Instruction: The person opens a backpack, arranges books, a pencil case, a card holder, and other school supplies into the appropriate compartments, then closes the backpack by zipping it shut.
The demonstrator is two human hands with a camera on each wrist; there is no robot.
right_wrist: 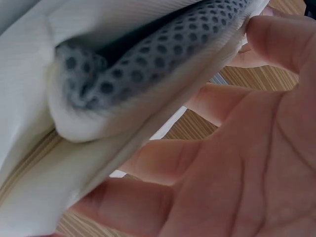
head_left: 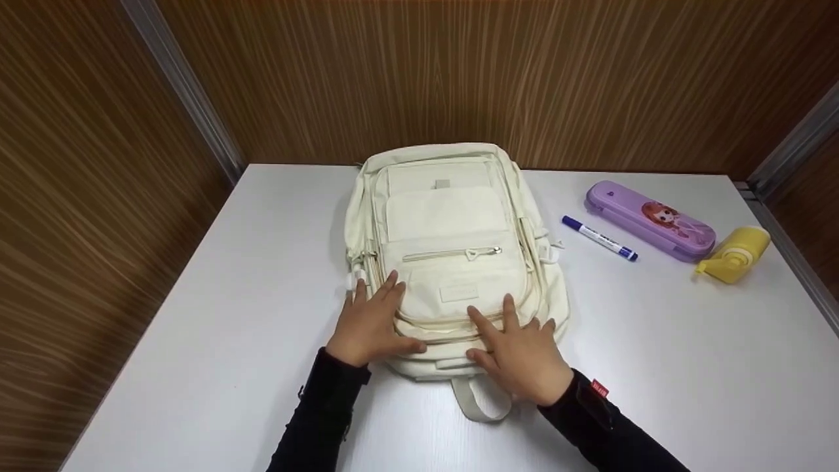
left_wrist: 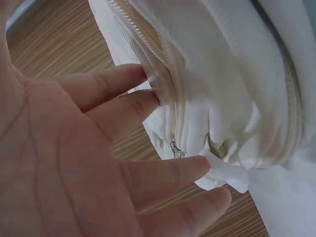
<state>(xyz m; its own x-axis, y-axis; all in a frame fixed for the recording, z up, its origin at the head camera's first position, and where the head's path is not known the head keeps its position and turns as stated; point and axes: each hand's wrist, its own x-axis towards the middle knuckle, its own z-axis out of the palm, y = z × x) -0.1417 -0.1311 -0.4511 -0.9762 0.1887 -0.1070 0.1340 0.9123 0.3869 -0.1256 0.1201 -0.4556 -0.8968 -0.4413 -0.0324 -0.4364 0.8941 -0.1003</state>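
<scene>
A cream backpack (head_left: 452,216) lies flat on the table with its front pockets up and its top handle end away from me. My left hand (head_left: 368,326) rests with spread fingers on the lower left side of the bag. In the left wrist view its fingertips touch the fabric beside a zipper (left_wrist: 165,84) and a white buckle (left_wrist: 227,170). My right hand (head_left: 527,357) lies on the bag's lower right edge, fingers apart. Its fingers in the right wrist view touch the cream edge beside grey perforated mesh (right_wrist: 143,69). Neither hand grips anything.
To the right of the bag lie a blue-capped marker (head_left: 600,238), a purple pencil case (head_left: 649,219) and a yellow pump bottle (head_left: 737,255) on its side. A webbing loop (head_left: 467,398) sticks out at the bag's near end. Wood-patterned panels (head_left: 426,78) border the white table (head_left: 262,275).
</scene>
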